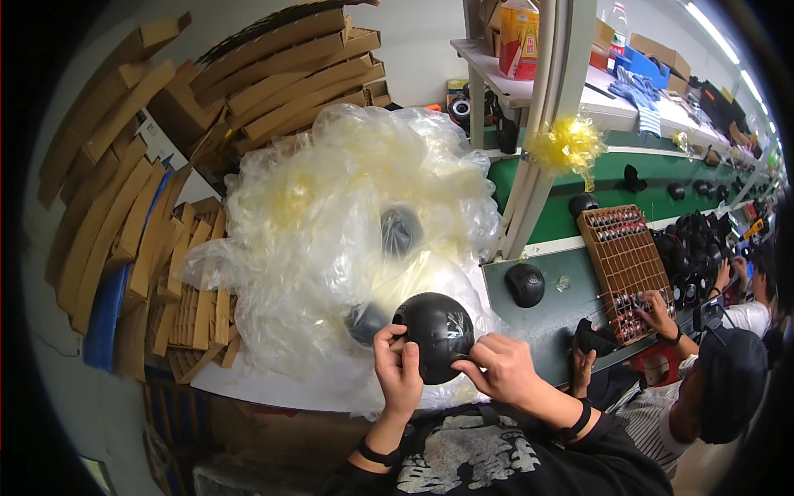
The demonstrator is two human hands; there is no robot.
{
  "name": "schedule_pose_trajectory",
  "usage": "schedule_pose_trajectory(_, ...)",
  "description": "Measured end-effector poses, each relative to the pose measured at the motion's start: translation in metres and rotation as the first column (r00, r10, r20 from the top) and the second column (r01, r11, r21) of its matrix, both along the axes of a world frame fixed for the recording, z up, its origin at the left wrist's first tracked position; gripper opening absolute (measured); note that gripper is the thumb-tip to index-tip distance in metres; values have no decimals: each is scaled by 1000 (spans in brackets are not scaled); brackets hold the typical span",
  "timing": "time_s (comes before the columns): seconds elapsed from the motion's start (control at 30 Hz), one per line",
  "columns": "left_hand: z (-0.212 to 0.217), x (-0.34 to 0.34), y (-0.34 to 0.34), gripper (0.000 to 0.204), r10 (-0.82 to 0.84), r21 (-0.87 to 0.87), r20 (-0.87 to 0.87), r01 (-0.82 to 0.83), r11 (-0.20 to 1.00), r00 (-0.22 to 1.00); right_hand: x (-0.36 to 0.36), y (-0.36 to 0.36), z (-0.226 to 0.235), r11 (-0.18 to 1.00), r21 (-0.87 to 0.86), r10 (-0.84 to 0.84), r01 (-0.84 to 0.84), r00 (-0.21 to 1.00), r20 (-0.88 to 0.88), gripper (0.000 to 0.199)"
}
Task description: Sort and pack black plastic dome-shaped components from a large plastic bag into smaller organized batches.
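Observation:
A glossy black rounded shell (438,339) with small holes is held up over the near edge of the white table. My left hand (399,372) grips its left side, fingers curled around the rim and thumb on the face. At the lower right of the shell, my right hand (500,368) is closed in a pinch against its surface. Whatever lies between those fingertips is too small to name. Just behind, a dark round shell (366,324) and another dark shell (401,230) sit among a big heap of clear plastic bags (331,190).
Stacked cardboard dividers (107,240) crowd the left. Right of the white post (550,116) runs a green conveyor (529,182). A black shell (524,285) lies on the dark bench, near a compartment box of small parts (624,248). A co-worker (662,397) sits close on my right.

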State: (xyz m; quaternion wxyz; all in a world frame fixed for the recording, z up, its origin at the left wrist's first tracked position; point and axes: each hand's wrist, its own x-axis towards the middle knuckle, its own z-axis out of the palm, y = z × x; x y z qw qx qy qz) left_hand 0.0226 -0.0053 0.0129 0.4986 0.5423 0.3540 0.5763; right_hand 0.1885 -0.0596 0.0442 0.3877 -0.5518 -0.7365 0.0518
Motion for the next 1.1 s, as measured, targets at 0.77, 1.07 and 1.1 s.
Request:
schedule_pose_trajectory(0.77, -60, -32, 56, 53, 175, 130, -655, -119, 984, 735, 139, 59, 94, 863, 222, -313, 454, 825, -469, 38)
schedule_pose_trajectory(1.07, -22, -50, 18, 70, -336, -91, 88, 344, 935, 938, 213, 90, 20, 782, -436, -615, 447, 669, -417, 55)
schedule_pose_trajectory(1.1, -20, -53, 17, 72, -380, -77, 85, 386, 919, 921, 193, 85, 19, 729, -507, -640, 460, 720, -267, 53)
